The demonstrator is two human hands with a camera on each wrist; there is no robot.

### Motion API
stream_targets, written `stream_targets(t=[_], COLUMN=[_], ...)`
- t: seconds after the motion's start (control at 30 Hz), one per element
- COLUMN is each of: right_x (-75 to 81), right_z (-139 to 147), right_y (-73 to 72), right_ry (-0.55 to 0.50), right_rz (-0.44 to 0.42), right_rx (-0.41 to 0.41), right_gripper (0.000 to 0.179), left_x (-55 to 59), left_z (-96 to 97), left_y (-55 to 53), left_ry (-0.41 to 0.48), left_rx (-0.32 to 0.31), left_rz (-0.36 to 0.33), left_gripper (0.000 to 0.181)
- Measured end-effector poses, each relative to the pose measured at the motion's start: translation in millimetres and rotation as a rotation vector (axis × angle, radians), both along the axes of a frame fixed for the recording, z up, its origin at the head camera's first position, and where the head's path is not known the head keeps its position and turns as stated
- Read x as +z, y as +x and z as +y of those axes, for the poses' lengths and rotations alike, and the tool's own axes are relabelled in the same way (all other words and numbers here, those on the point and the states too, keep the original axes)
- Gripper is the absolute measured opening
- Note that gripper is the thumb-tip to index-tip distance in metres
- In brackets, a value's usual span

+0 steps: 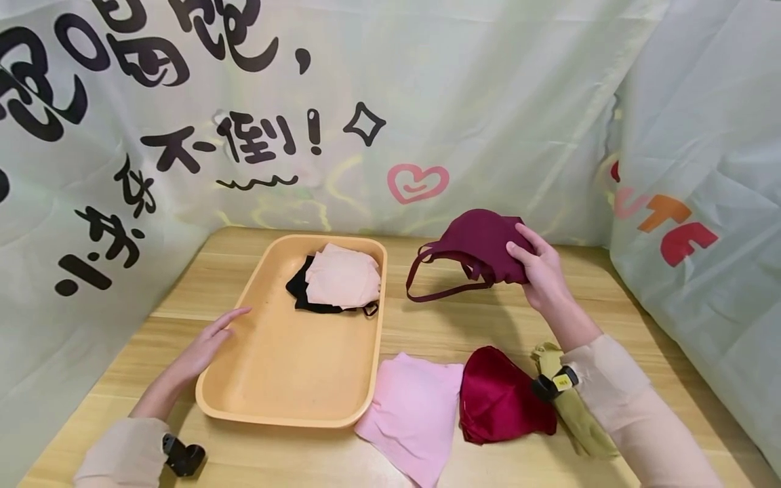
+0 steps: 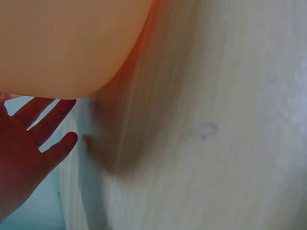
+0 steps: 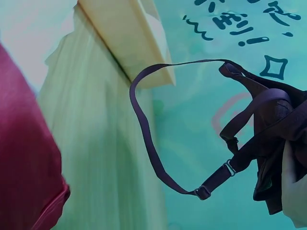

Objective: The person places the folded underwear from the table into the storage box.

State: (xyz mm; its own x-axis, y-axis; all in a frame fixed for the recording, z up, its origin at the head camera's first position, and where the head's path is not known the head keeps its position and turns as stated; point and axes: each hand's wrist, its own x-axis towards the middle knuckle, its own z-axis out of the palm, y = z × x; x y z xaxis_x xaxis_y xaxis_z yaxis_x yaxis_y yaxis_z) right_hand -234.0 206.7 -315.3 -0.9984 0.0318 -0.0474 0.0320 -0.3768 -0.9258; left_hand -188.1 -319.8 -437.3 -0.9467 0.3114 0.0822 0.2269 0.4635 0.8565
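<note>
Above the table's back right, my right hand [image 1: 542, 270] pinches a folded plum-coloured bra [image 1: 478, 237] by its right end. A loop of its strap hangs to the left; in the right wrist view the strap [image 3: 148, 139] with its small slider dangles clear of the table. My left hand [image 1: 210, 342] rests at the left rim of an orange plastic tray [image 1: 293, 379], fingers extended; the left wrist view shows these fingers [image 2: 53, 120] spread against the tray's outside. Inside the tray, at its back right, a pale pink folded garment [image 1: 343, 274] lies over a black one [image 1: 299, 288].
In front, right of the tray, lie a pink folded garment [image 1: 421, 407], a dark red satiny one [image 1: 503, 400] and an olive-green one [image 1: 576, 413], partly under my right forearm. Printed cloth [image 1: 500, 108] hangs behind and beside the wooden table [image 1: 421, 325].
</note>
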Motion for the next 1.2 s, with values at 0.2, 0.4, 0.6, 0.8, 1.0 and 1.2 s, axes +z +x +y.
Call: stream_targets(t=[0.2, 0.4, 0.6, 0.8, 1.0, 1.2], right_x=[5.7, 13.4, 19.4, 21.1, 22.0, 23.3], right_z=[-9.5, -23.5, -38.1, -49.6, -61.9, -73.0], right_y=[-2.6, -6.0, -10.8, -16.6, -20.2, -23.1], right_ry=[-0.035, -0.054, -0.067, -0.095, -0.084, -0.084], right_rz=[0.031, 0.062, 0.084, 0.084, 0.09, 0.079], right_rx=[-0.012, -0.041, -0.064, -0.076, -0.079, -0.084], right_gripper=[0.068, 0.064, 0.06, 0.058, 0.056, 0.056], left_x=[-0.8, 0.2, 0.4, 1.3, 0.5, -1.1], left_z=[-1.3, -1.1, -1.0, 0.1, -0.4, -0.7], left_y=[-0.3, -0.1, 0.6, 0.8, 1.6, -0.2], left_ry=[-0.005, -0.003, -0.015, -0.005, -0.01, -0.025], left_rx=[-0.001, 0.001, 0.002, 0.0, -0.001, 0.002], left_rz=[0.006, 0.003, 0.023, -0.003, -0.002, 0.012], left_gripper=[0.042, 0.042, 0.042, 0.042, 0.042, 0.042])
